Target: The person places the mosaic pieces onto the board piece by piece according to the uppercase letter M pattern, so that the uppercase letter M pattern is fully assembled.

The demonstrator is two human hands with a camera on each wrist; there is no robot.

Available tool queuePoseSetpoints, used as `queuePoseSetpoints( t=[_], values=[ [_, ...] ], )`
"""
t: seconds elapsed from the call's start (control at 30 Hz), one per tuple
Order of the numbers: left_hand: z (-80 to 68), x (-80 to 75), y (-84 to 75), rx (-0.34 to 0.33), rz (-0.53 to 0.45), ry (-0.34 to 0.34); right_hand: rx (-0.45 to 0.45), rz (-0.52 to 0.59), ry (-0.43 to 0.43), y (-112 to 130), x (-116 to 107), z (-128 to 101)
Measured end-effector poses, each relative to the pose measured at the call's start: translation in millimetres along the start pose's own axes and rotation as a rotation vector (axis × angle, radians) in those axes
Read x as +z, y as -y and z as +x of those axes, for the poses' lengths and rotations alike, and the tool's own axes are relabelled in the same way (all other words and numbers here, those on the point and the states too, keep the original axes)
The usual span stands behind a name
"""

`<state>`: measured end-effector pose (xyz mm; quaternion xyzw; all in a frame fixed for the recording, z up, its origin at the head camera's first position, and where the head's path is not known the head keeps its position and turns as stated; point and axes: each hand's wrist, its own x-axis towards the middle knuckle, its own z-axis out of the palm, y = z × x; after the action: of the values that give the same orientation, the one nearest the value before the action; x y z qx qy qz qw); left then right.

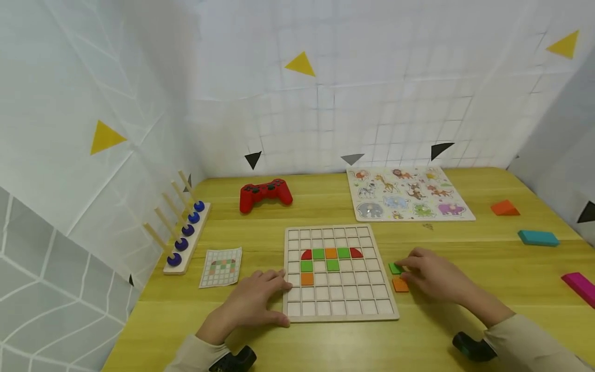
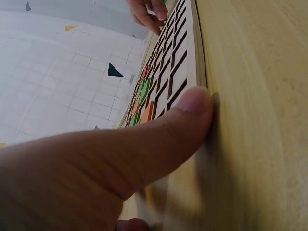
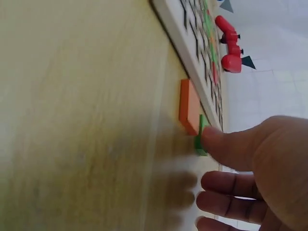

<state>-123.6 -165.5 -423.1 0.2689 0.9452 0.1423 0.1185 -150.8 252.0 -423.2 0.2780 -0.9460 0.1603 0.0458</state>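
A wooden grid board (image 1: 341,308) lies in the middle of the table with red, green and orange tiles (image 1: 325,258) set in its upper rows. My left hand (image 1: 257,302) rests flat at the board's left edge. Its thumb (image 2: 187,113) presses against the board's side (image 2: 195,57). To the right of the board, my right hand (image 1: 434,279) curls over a loose green tile (image 1: 395,267), with the thumb (image 3: 226,144) on the tile's edge (image 3: 199,140). A loose orange tile (image 1: 400,285) (image 3: 189,107) lies just beside it on the table.
A red game controller (image 1: 266,195) and an animal puzzle (image 1: 409,194) sit at the back. A peg rack with blue rings (image 1: 183,232) and a pattern card (image 1: 221,266) lie at the left. At the right are an orange wedge (image 1: 505,208), a teal block (image 1: 538,237) and a pink block (image 1: 580,287).
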Motion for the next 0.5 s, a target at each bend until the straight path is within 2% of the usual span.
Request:
queuePoseSetpoints(
  t=[0.27, 0.5],
  values=[
    [-1.2, 0.2, -1.7, -0.003, -0.002, -0.009, 0.115, 0.063, 0.045, -16.5, 1.2, 10.6],
    [-2.1, -2.3, -3.5, -0.008, -0.008, -0.002, 0.103, 0.133, 0.099, -23.6, -4.2, 15.0]
  ],
)
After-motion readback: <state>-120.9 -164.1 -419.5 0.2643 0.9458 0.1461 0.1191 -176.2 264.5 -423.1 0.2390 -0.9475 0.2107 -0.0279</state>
